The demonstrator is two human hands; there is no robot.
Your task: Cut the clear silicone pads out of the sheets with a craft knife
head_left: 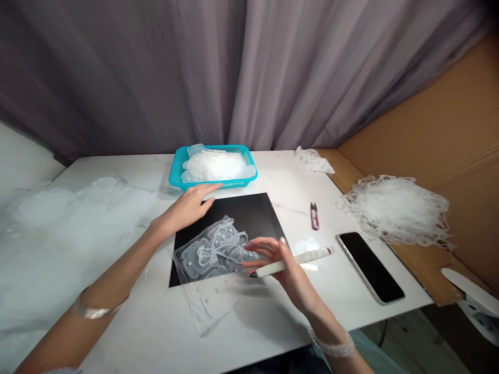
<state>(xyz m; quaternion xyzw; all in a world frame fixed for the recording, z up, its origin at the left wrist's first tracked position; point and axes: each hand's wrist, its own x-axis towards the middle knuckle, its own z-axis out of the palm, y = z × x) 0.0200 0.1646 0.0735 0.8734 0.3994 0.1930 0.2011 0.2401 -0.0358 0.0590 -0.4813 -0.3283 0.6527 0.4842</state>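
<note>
My left hand (192, 206) is open with its fingers stretched out, just in front of the blue basket (212, 184) and over the far left corner of a black board (259, 213). On the board lies sheer white fabric (214, 249) with corded outlines and small dots, partly bunched up; its near end hangs past the board onto the table. My right hand (280, 267) is at the fabric's right side. A white pen-shaped tool (307, 257) with a dark tip and a reddish end rests between its thumb and fingers. The other fingers are spread near the fabric.
White sheer pieces fill the basket. A large translucent heap (70, 239) covers the table's left side. To the right are pink thread snips (315, 217), a phone (370, 267), a fabric scrap (313, 160) and a pile of white trimmings (397, 208). A grey curtain (218, 72) hangs behind.
</note>
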